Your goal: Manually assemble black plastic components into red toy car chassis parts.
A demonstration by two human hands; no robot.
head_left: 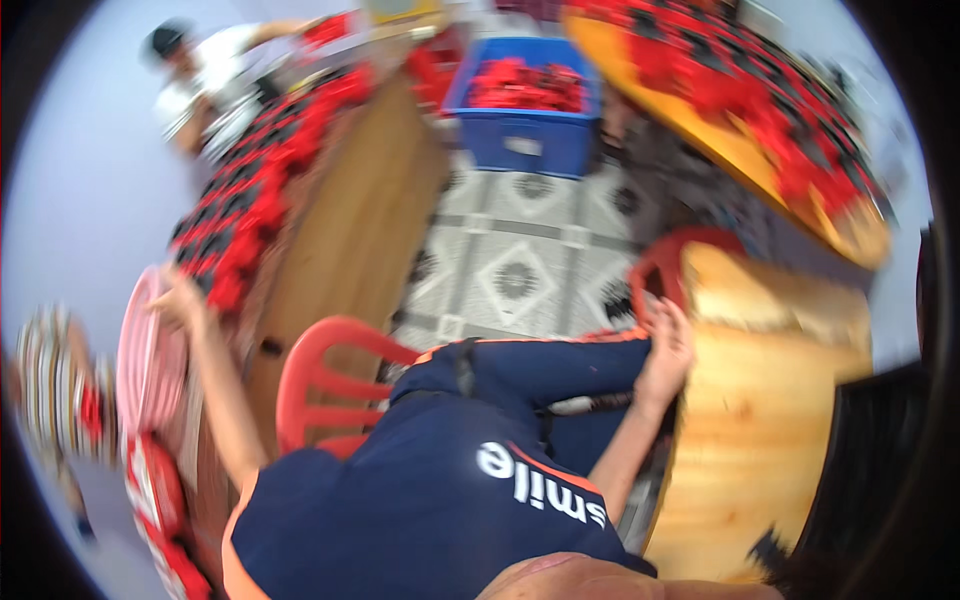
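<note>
My left hand (pixel 180 302) reaches out to the far rim of a pink plastic basket (pixel 150 385) on the left, its fingers closed at that rim; motion blurs the fingertips. Right behind that hand lie rows of red and black pieces (pixel 240 205) along a long table; their kind is too blurred to name. On the other side my right hand (pixel 668 350) is raised beside the edge of a light wooden table (pixel 750 430). Its fingers are loosely bent and apart, and nothing shows in them.
A blue crate (pixel 530 140) of red pieces stands on the patterned floor (pixel 515 280) ahead. A red plastic chair (pixel 340 370) is close by, another red seat (pixel 690 255) at right. More red and black pieces cover an orange-edged table (pixel 690 125). A co-worker (pixel 205 85) is far left.
</note>
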